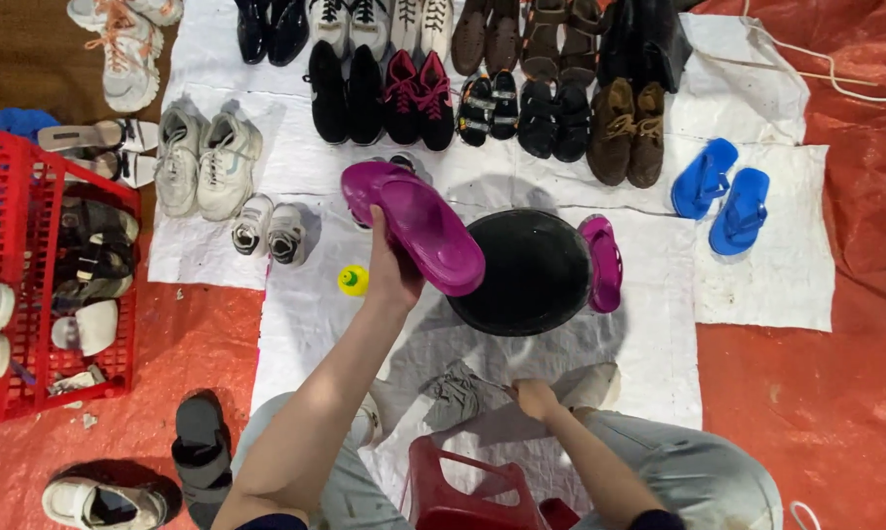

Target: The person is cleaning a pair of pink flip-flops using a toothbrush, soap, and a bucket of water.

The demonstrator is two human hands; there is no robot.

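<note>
Head view: a seated person is seen from above, both bare forearms extended over white sheeting laid on a red tarpaulin
Left hand: the left hand is raised above the sheeting; its fingers are closed around the heel end of a purple clog, which is held sole-up and tilted
Right hand: the right hand is lowered near the knees; its fingers are pressed onto a grey cloth lying on the sheeting; whether the cloth is pinched cannot be told
Basin: a round black basin is set on the sheeting, just beyond the right hand and partly overlapped by the held clog
Second clog: a matching purple clog is propped on edge against the basin's right rim
Small item: a yellow-green ball is noted just left of the left wrist
Surroundings: rows of paired shoes are laid along the far edge; blue flip-flops lie at the right; a red crate of footwear stands at the left; a red plastic stool is under the person
</note>
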